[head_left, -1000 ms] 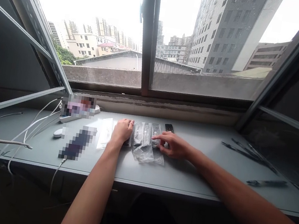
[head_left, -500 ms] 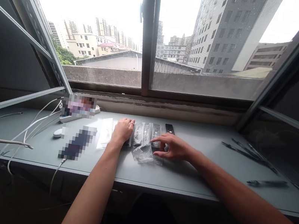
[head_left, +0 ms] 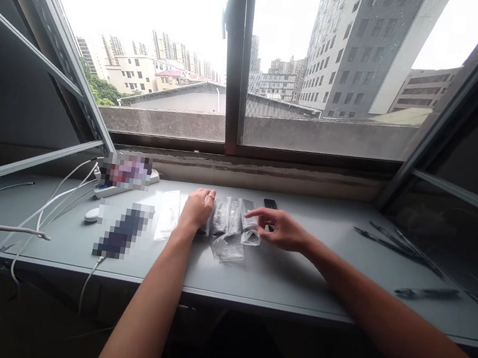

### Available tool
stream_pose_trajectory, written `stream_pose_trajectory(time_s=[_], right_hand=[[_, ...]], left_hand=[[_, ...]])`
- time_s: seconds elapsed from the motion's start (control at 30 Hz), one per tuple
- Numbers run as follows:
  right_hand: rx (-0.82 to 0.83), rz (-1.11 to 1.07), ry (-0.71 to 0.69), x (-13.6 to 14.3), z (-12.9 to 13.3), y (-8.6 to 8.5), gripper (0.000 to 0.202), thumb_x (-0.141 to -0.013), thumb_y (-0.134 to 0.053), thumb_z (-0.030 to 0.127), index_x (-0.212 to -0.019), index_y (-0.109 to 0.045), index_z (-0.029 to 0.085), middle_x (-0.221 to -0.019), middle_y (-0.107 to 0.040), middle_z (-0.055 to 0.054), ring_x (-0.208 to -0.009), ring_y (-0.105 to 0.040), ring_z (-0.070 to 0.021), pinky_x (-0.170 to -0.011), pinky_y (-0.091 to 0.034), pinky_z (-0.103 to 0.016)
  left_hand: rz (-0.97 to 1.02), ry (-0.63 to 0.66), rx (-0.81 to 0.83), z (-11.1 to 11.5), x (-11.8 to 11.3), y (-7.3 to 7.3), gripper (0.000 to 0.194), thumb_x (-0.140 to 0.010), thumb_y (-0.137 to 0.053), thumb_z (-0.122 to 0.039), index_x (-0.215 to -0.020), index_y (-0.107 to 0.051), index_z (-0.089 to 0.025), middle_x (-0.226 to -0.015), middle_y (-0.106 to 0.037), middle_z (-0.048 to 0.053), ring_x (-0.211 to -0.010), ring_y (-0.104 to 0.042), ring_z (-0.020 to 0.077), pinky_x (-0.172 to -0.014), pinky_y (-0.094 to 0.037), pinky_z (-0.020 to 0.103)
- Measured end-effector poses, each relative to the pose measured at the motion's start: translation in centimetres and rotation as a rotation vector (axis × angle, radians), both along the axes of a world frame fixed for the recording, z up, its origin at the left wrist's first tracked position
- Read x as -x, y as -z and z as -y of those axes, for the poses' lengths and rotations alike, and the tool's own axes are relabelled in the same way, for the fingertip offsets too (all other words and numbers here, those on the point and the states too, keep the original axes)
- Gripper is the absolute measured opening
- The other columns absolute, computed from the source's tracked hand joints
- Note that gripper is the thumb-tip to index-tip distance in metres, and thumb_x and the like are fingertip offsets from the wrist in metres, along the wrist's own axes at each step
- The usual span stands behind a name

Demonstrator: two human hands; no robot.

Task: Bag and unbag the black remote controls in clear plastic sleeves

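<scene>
Several clear plastic bags (head_left: 228, 216) lie side by side on the grey table, their contents hard to make out. My left hand (head_left: 197, 208) presses down over the bag at the left end, fingers bent and close together. At the right end, my right hand (head_left: 281, 230) has its thumb and fingers on the last bag, whose near flap (head_left: 251, 237) is folded up. Just behind that hand lies a black remote control (head_left: 270, 204), partly covered by it. White flat packets (head_left: 168, 216) lie left of my left hand.
A blurred dark phone-like object (head_left: 124, 232) with a white cable and a small white oval object (head_left: 92, 214) lie to the left. A power strip (head_left: 127, 179) stands behind them. Dark pen-like items (head_left: 427, 293) are at the right. Metal frame posts flank the table.
My right hand has lifted the near flap of the rightmost bag and folded it away from me. My left hand has stayed in place.
</scene>
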State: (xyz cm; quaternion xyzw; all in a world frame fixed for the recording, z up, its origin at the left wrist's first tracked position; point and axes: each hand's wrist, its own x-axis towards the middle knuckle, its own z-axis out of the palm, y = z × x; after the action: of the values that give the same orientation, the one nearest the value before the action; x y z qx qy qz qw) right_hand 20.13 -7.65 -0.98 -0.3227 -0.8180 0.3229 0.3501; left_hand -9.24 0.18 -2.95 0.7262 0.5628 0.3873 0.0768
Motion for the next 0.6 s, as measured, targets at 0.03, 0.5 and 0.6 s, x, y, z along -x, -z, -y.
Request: stream_pose_trajectory(time_s=[0.03,0.5,0.6], right_hand=[[0.038,-0.062,0.038,0.0,-0.1,-0.1,0.04,-0.094,-0.071,0.03,-0.131,-0.076,0.017,-0.074,-0.054,0.006,-0.065,-0.05,-0.0117,-0.073,-0.052,-0.029],[-0.262,-0.199,0.159,2.6,1.7,0.9,0.037,-0.099,-0.068,0.028,-0.137,-0.069,0.025,-0.08,-0.061,0.001,-0.073,-0.058,-0.018,-0.079,-0.055,-0.035],[-0.403,-0.05,0.047,3.0,2.3,0.9,0.041,-0.097,-0.066,0.02,-0.137,-0.07,0.027,-0.082,-0.067,-0.002,-0.083,-0.064,-0.0221,-0.084,-0.056,-0.037]], left_hand=[[0.048,0.02,0.008,0.2,-0.2,-0.4,0.041,-0.109,-0.047,-0.041,-0.104,-0.082,-0.021,-0.116,-0.081,0.014,-0.114,-0.072,0.0325,-0.102,-0.052,0.042],[0.607,0.478,0.412,1.7,-2.2,-1.4,0.072,-0.101,-0.064,-0.069,-0.151,-0.06,-0.017,-0.106,-0.084,0.015,-0.094,-0.081,0.0276,-0.09,-0.06,0.04],[0.779,0.516,0.479,2.0,-2.4,-1.9,0.085,-0.095,-0.073,-0.068,-0.158,-0.051,-0.016,-0.111,-0.081,0.015,-0.086,-0.079,0.0244,-0.078,-0.062,0.036]])
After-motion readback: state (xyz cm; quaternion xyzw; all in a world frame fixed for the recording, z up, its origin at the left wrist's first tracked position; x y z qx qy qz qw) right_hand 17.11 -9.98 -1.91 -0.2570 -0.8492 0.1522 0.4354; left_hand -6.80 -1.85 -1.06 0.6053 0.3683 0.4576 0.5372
